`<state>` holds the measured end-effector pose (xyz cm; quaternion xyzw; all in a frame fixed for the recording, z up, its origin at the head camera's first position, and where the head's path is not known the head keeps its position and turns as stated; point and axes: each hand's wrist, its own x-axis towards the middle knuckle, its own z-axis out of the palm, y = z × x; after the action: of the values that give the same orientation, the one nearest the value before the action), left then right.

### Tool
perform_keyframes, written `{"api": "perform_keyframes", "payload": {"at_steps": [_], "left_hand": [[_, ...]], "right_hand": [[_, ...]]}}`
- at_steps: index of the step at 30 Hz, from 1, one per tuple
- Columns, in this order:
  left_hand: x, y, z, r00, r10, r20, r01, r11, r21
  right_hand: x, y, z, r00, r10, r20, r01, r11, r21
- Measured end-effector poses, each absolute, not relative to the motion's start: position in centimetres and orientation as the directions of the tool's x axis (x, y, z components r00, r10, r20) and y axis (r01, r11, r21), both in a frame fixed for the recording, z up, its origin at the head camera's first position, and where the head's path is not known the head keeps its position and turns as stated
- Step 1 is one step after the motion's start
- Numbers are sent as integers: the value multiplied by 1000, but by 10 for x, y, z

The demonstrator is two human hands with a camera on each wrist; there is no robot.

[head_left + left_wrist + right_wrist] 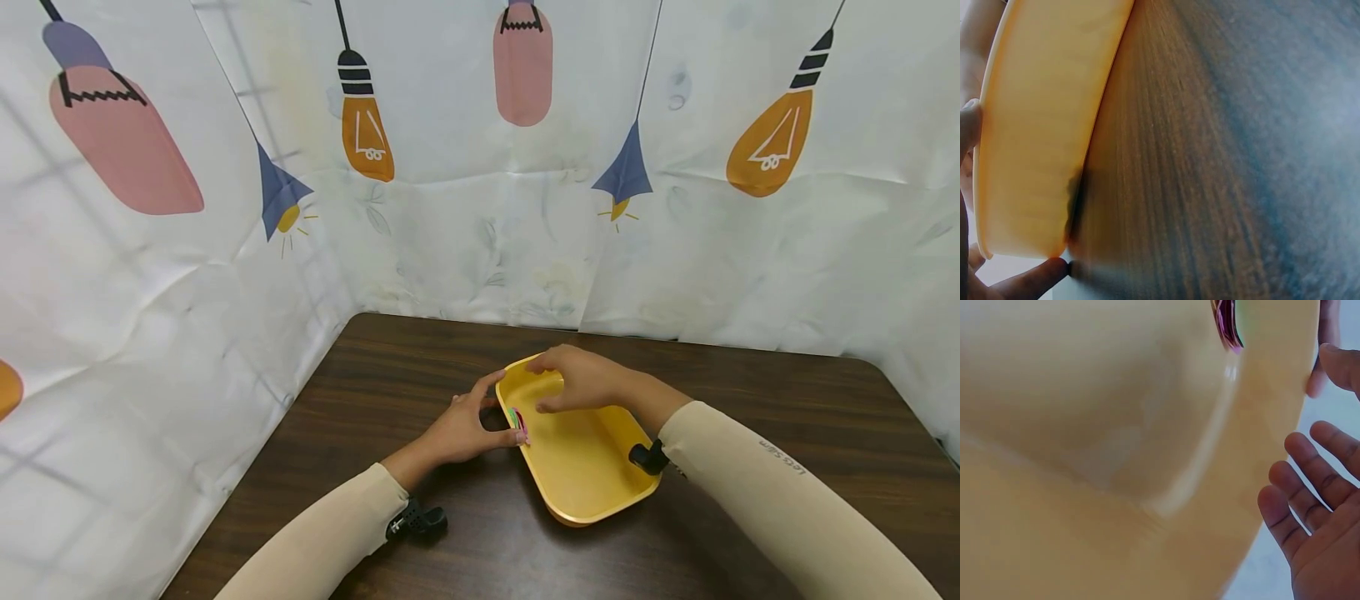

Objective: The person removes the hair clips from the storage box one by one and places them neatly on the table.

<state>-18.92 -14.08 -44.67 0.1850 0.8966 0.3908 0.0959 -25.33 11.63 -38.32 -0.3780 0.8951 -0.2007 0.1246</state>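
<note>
Plainly, left hand (463, 427) (thumb spread) against tray (583, 467).

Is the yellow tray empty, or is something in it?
Not empty: a pink-and-green item lies inside the tray, near one side, in the head and right wrist views.

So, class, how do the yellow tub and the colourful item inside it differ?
Size: the yellow tub is far larger than the colourful item. Shape: the tub is broad with rounded corners; the item is narrow. Colour: the tub is plain yellow; the item shows pink and green.
</note>
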Motion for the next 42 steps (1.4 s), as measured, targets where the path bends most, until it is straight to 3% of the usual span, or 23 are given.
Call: {"api": "perform_keyframes", "payload": {"at_steps": [18,42], "left_hand": [[-190,-141,-448,-915,402,-30,254,633,732],[-189,-142,-446,-916,399,-48,242,644,726]], "right_hand": [[-250,97,-406,-618,-782,-82,-667,576,-472],[-246,83,-425,-606,-790,-96,-691,582,-430]]}}
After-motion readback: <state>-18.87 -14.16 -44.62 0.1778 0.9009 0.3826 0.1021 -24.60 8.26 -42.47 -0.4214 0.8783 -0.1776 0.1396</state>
